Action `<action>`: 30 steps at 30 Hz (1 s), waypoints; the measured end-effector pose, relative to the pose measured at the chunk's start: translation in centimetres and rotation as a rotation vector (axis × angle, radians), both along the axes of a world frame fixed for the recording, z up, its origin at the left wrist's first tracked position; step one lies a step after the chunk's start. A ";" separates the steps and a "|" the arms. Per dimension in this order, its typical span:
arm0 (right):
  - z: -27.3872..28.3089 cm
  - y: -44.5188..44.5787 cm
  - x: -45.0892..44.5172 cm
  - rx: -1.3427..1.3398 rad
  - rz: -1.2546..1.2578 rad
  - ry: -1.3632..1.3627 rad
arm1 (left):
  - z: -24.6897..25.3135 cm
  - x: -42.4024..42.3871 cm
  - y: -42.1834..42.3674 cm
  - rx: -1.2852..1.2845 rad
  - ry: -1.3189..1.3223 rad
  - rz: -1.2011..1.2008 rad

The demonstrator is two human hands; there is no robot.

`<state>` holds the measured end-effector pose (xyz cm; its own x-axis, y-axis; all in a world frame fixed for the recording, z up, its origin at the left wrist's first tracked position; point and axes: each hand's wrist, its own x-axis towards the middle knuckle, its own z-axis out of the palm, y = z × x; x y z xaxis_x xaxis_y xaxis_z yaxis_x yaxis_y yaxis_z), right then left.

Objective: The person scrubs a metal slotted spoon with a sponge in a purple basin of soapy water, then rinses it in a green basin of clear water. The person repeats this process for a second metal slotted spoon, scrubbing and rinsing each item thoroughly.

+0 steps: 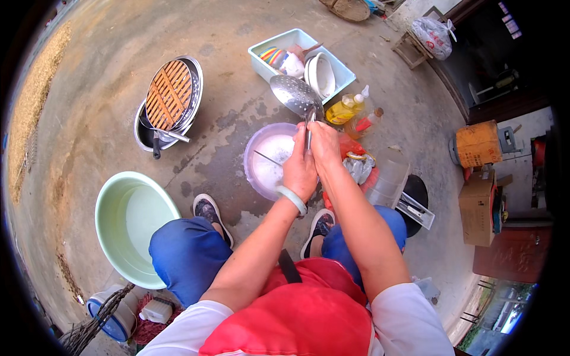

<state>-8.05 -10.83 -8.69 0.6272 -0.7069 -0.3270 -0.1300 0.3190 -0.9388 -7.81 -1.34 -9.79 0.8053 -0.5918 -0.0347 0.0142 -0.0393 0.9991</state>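
Observation:
A perforated metal skimmer points away from me, its round bowl tilted up beyond my hands. Around its handle are my right hand and my left hand, pressed close together. A pale bangle circles my left wrist. Below them on the floor stands a lilac plastic basin of foamy water. Some thin dark rod slants out of the foam; its other end is hidden near my left hand. The skimmer's bowl overlaps the near edge of a light blue tub in the view, holding bowls and other dishes.
Left stand metal basins with a slatted bamboo steamer rack, and a pale green tub beside my knee. To the right are a yellow soap bottle, another bottle, plastic bags, a clear container and a dark pan.

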 end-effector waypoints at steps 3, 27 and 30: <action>0.1 -0.1 0.5 0.048 -0.055 -0.004 | 1.1 0.2 0.4 0.010 -0.001 -0.015; 0.4 2.7 0.6 -0.085 0.015 0.128 | -1.3 0.3 0.9 -0.144 0.166 -0.039; 0.4 2.3 0.9 -0.090 -0.005 0.146 | -1.8 0.3 0.6 -0.076 -0.036 0.003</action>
<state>-7.14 -8.51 -8.30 0.5737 -0.7407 -0.3496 -0.2657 0.2354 -0.9349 -7.52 -0.72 -11.54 0.8073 -0.5889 0.0392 -0.0220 0.0363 0.9991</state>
